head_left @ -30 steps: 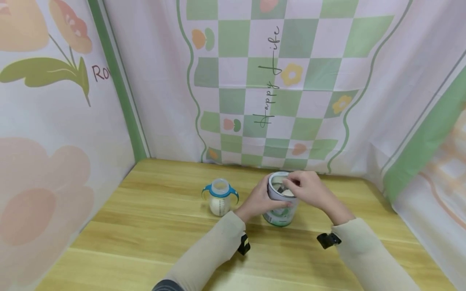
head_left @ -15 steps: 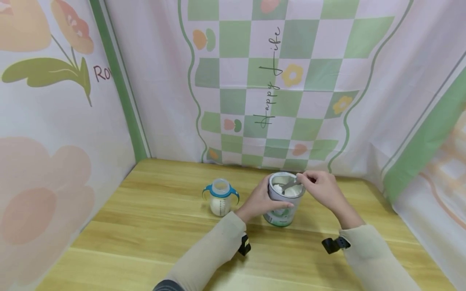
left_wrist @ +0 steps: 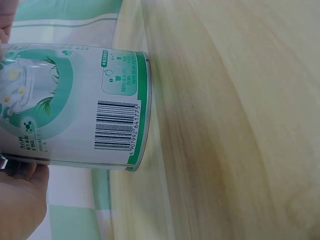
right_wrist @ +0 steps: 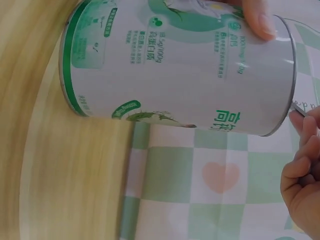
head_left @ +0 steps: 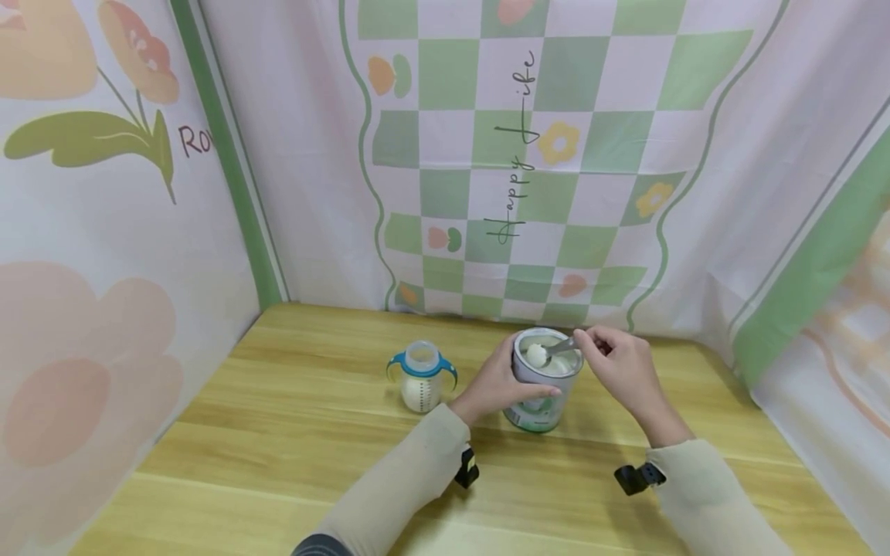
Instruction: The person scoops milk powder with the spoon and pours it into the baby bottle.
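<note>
My left hand (head_left: 499,384) grips the side of an open milk powder can (head_left: 534,418), thumb across its front. The can stands on the table, tilted slightly to the right. My right hand (head_left: 620,369) pinches the handle of a metal spoon (head_left: 563,347) at the can's right rim. A rounded heap of white powder (head_left: 536,355) fills the spoon's bowl, over the can's mouth. In the left wrist view, the can (left_wrist: 80,105) shows its barcode and green base band. The right wrist view catches a bit of the spoon handle (right_wrist: 298,107) between my fingertips.
A baby bottle (head_left: 420,390) with blue handles stands left of the can, uncapped and partly filled with something whitish. The wooden table (head_left: 292,432) ends at a checked curtain (head_left: 501,262) close behind the can. Another printed curtain (head_left: 125,309) hangs along the left side.
My right hand has come up and to the right from inside the can. The spoon now shows, carrying a heap of powder. The left hand and the bottle have stayed put.
</note>
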